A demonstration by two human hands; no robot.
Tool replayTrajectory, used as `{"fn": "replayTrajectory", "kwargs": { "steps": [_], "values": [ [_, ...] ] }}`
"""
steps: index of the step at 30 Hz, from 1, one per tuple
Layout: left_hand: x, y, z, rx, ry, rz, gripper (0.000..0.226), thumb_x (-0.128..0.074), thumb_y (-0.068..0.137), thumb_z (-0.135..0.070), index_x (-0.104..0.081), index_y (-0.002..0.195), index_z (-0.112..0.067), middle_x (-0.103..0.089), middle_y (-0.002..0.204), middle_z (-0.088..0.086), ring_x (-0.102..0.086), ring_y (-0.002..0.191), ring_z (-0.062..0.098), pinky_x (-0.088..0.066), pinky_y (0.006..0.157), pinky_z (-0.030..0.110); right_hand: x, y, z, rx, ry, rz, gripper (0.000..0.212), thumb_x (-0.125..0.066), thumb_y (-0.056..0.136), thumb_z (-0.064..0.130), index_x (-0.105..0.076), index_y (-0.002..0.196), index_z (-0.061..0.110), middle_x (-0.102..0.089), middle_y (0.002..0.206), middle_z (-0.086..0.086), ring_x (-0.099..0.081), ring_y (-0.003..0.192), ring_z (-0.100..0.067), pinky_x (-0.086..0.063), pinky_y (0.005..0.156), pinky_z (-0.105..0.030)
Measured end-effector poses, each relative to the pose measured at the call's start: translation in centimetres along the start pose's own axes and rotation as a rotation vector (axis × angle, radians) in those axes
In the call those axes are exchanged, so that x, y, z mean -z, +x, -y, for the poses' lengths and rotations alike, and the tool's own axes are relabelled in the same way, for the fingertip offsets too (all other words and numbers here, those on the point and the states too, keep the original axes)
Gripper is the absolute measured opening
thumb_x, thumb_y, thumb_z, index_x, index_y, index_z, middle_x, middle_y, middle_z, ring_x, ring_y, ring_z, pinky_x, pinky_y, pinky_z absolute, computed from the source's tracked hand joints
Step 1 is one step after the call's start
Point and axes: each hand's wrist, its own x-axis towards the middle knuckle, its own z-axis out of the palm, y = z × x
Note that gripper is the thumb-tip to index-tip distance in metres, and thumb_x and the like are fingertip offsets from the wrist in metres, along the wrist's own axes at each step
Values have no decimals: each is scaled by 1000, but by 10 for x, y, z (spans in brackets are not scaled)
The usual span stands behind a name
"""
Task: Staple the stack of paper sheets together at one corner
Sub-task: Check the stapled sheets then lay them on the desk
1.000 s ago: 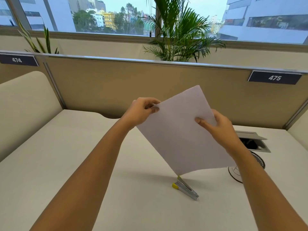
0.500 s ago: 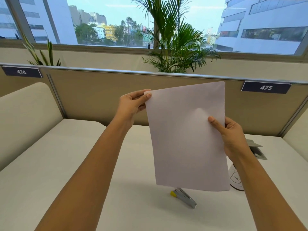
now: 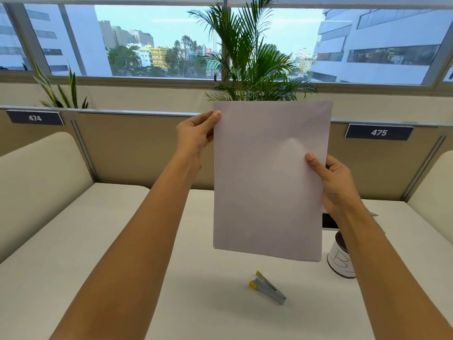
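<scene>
Desk 475, what I see around the work

I look across a white desk [image 3: 73, 241] closed in by tan partition panels [image 3: 137, 148] — two dark number plates on them, 474 [image 3: 35, 118] at the left and 475 [image 3: 379, 132] at the right. A palm [image 3: 250, 62] rises behind the panel, a smaller striped plant [image 3: 58, 92] stands further left. At the right, a white pot with a dark rim [image 3: 339, 261] stands on the desk — just beyond it, a dark opening in the desktop [image 3: 328, 220]. Through the window [image 3: 152, 40] I see buildings and trees.
</scene>
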Motion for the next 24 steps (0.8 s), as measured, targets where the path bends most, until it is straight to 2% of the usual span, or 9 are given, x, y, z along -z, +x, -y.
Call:
{"fn": "replayTrajectory", "kwargs": {
  "steps": [3,6,11,16,19,22,24],
  "values": [
    [-9,1,-11,-37,-20,-12,1,-68,81,-12,-68,82,-13,-70,79,1,-67,71,11,-58,72,24,-3,-1,13,28,31,33,25,-66,71,29,-66,92,16,-74,76,10,-70,69,-5,-59,64,-22],
    [-15,0,-23,-60,-22,-6,5,-68,82,-14,-68,77,-14,-71,73,-1,-66,71,12,-58,70,23,-2,-2,22,45,48,51,25,-67,71,29,-66,92,16,-75,76,9,-70,71,-7,-60,67,-26],
    [-21,-3,-34,-81,29,16,7,-65,84,-18,-68,80,-13,-68,82,4,-64,78,16,-57,73,25,3,-5,32,55,29,55,17,-67,74,28,-67,88,19,-76,77,7,-71,73,-10,-61,74,-32],
    [-28,-10,-39,-91,52,12,9,-63,86,-17,-66,78,-13,-67,82,3,-62,77,15,-56,76,25,6,-10,37,67,26,53,23,-69,69,31,-67,88,18,-76,77,7,-71,73,-10,-61,72,-31],
    [-31,-15,-42,-97,54,9,8,-63,86,-16,-67,85,-9,-67,83,3,-63,79,15,-56,78,26,6,-15,40,89,38,47,24,-68,68,31,-66,88,18,-76,74,9,-70,70,-8,-61,69,-28],
    [-32,-19,-43,-123,81,-23,17,-59,89,-15,-67,99,-4,-67,83,3,-63,83,17,-55,79,26,5,-21,42,140,51,12,18,-66,70,28,-65,85,19,-74,69,12,-69,65,-5,-59,62,-23],
    [-34,-24,-41,-152,155,-56,24,-56,91,-15,-65,109,-4,-69,91,4,-63,89,17,-55,86,27,2,-25,43,187,42,-20,12,-66,74,28,-65,84,22,-74,68,14,-69,65,-4,-58,61,-21]
  ]
}}
